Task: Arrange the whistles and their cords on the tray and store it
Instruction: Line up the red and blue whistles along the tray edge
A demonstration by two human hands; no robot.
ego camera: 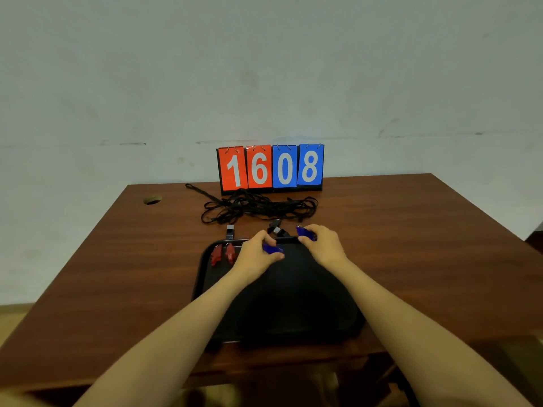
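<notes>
In the head view we see a black tray (pixel 205 277), shallow with rounded corners, lying on the near middle of the table (pixel 411 230). In its 11 o'clock corner a red whistle (pixel 216 254) and a second red whistle (pixel 230 253) lie side by side, each with a small ring at its far end.

Our left hand (pixel 255 255) hovers over the far part of the tray, fingers curled round a translucent blue whistle (pixel 273 248). Our right hand (pixel 323 245), at the tray's 1 o'clock rim, pinches a second blue whistle (pixel 305 232). The hands are near each other but apart.

Just beyond the far rim at 11 o'clock is a silver whistle (pixel 230 232). At 12 o'clock a black whistle (pixel 274 226) lies on the wood. Farther out at 12 o'clock the black cords (pixel 258 207) sprawl in a loose tangle, one strand trailing toward 10 o'clock.

The table is reddish-brown wood grain, with a round hole (pixel 152 200) toward its 10 o'clock corner. Behind it rises a pale, scuffed wall (pixel 264 69). A strip of tan floor (pixel 11 312) shows at 8 o'clock.

At the table's far edge, 12 o'clock, stands a flip score board (pixel 270 168). Its two red cards read 1 and 6 and its two blue cards read 0 and 8, all in white digits.
</notes>
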